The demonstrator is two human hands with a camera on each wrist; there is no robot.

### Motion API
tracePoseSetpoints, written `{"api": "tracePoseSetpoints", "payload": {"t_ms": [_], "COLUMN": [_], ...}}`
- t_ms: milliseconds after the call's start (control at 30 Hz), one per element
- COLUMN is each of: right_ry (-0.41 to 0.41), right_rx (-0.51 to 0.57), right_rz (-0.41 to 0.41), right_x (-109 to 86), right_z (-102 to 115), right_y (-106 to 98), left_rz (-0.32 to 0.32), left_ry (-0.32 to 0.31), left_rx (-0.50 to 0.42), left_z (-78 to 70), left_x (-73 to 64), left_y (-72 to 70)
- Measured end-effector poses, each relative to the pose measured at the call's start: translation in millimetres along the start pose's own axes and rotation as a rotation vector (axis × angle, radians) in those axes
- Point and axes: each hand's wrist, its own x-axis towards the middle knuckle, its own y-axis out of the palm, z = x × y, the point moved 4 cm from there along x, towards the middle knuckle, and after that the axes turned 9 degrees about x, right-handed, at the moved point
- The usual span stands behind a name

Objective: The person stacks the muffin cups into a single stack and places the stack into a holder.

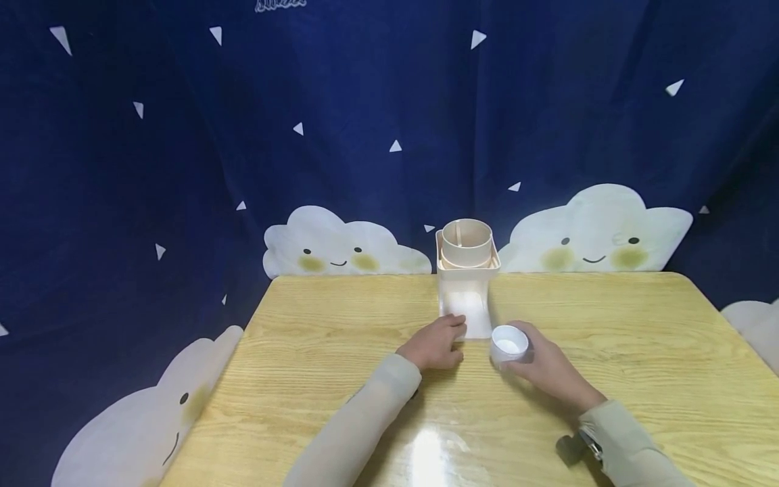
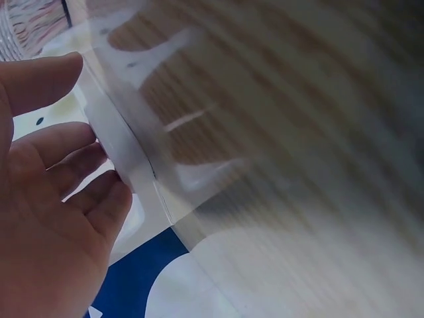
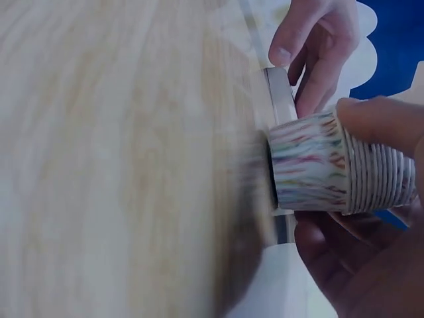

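Observation:
My right hand (image 1: 550,372) grips a short stack of nested paper cups (image 1: 499,355) near the middle of the table, mouths up. In the right wrist view the cups (image 3: 308,162) show coloured streaks and several stacked rims, with thumb and fingers on either side. A cream stand (image 1: 467,264) with a round tube in its square top is just beyond both hands. My left hand (image 1: 433,343) is at the front left of its white base (image 1: 477,326). Relaxed fingers touch the base's edge (image 2: 122,149) in the left wrist view, the thumb apart from them.
The light wooden table (image 1: 328,318) reaches back to a dark blue curtain (image 1: 365,88) with white triangles and smiling clouds. A dark band-mounted device (image 1: 571,450) is on the right wrist, low over the table.

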Motion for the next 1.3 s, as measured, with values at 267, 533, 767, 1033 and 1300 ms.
{"api": "tracePoseSetpoints", "payload": {"t_ms": [267, 533, 767, 1033, 1300], "right_ry": [0.053, -0.012, -0.037, -0.081, -0.117], "right_rx": [0.036, -0.056, -0.143, -0.178, -0.229], "right_rz": [0.016, -0.003, -0.033, -0.063, -0.060], "right_x": [5.3, 14.5, 24.0, 41.1, 59.1], "right_z": [4, 18, 35, 67, 101], "right_y": [-16, -44, -68, -99, -120], "left_rz": [0.012, 0.030, 0.021, 0.013, 0.015], "left_ry": [-0.012, -0.027, -0.010, -0.017, -0.027], "left_rx": [0.012, 0.019, 0.042, 0.063, 0.066], "left_z": [0.2, -1.6, -2.4, -3.1, -1.7], "left_x": [-2.4, -3.8, -0.5, 2.0, 1.4], "left_y": [2.9, 5.8, 4.7, 2.3, 0.7]}}
